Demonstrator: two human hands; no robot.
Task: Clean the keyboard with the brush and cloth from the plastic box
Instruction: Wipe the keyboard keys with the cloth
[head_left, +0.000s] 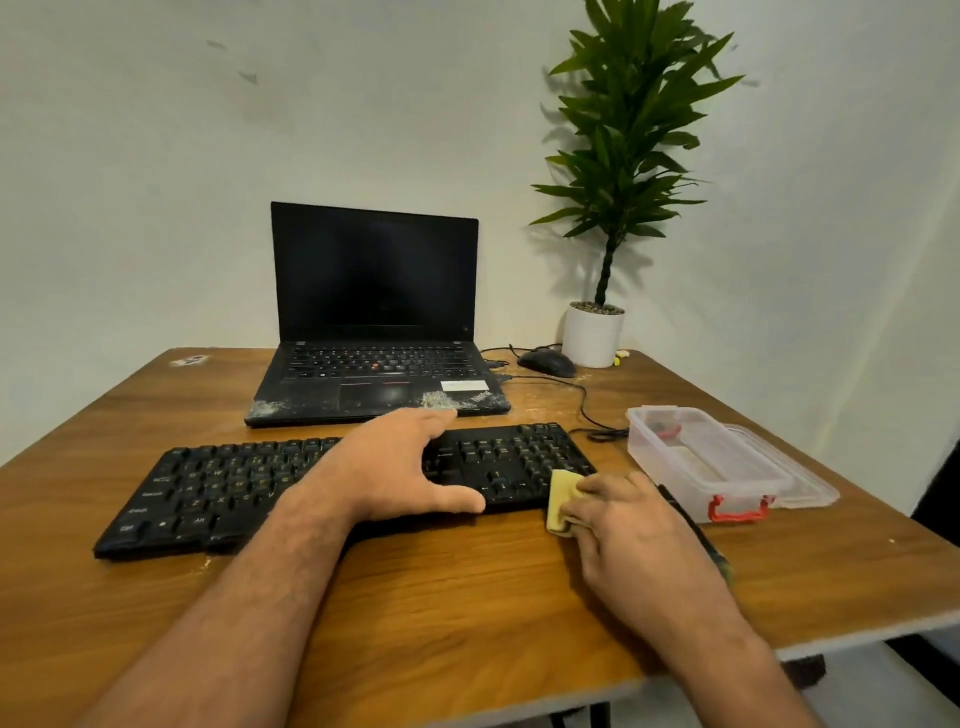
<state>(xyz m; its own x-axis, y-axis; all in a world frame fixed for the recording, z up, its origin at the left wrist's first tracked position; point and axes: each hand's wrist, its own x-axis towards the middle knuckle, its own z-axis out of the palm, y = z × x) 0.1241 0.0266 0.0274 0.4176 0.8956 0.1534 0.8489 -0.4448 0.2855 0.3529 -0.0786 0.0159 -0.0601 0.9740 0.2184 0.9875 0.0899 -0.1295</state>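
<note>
Keyboard (332, 483) lies across our desk, braced under our spread left hand (405, 467); our right hand (618, 514) grips the yellow cloth (561, 499) at its right corner, brush (696, 530) set aside: wiping stage, judged unfinished.

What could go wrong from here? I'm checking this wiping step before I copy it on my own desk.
1. The right hand grips the yellow cloth at the keyboard's right end; the cable runs close by and could snag.
2. The left hand steadies the keyboard over its middle keys; a hard press might push keys down.
3. The brush lies beside the right wrist near the open plastic box; a backward sweep might knock it off the table.
</note>
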